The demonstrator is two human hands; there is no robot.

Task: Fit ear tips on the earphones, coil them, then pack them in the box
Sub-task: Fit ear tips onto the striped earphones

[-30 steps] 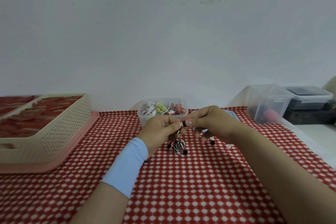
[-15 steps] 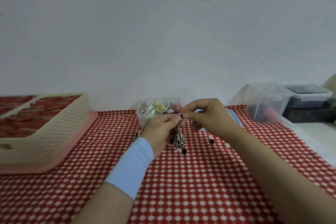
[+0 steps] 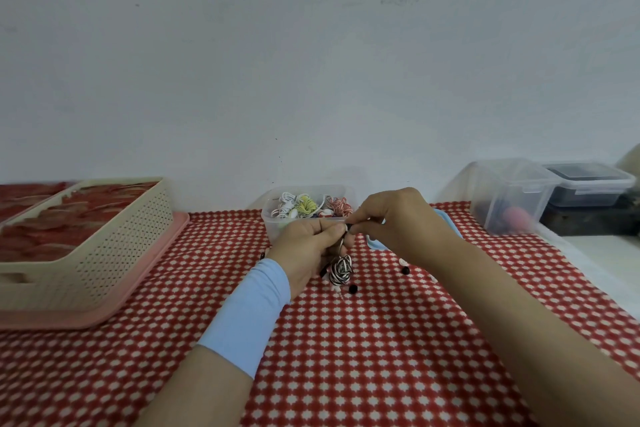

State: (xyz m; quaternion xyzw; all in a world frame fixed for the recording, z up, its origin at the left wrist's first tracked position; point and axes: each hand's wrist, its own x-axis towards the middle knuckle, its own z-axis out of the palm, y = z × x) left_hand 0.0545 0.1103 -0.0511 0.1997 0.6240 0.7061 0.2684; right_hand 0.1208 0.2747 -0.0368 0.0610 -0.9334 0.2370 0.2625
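Fitting step. The left hand point(image 3: 310, 244) grips the earphones point(image 3: 341, 269), whose striped bundle dangles over the cloth point(image 3: 346, 357) before the box point(image 3: 272, 224). The right hand point(image 3: 394, 222) pinches a black ear tip point(image 3: 349, 226) against the bud. Next, likely: press it squarely home.

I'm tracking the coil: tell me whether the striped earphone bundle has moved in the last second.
Yes. The striped bundle has risen slightly, away from the black ear tip lying on the cloth, up toward the clear tub behind.

You get soft, even light with faint shadows on the wall point(image 3: 311, 80); the edges bow, and the bins point(image 3: 512, 198) look blurry.
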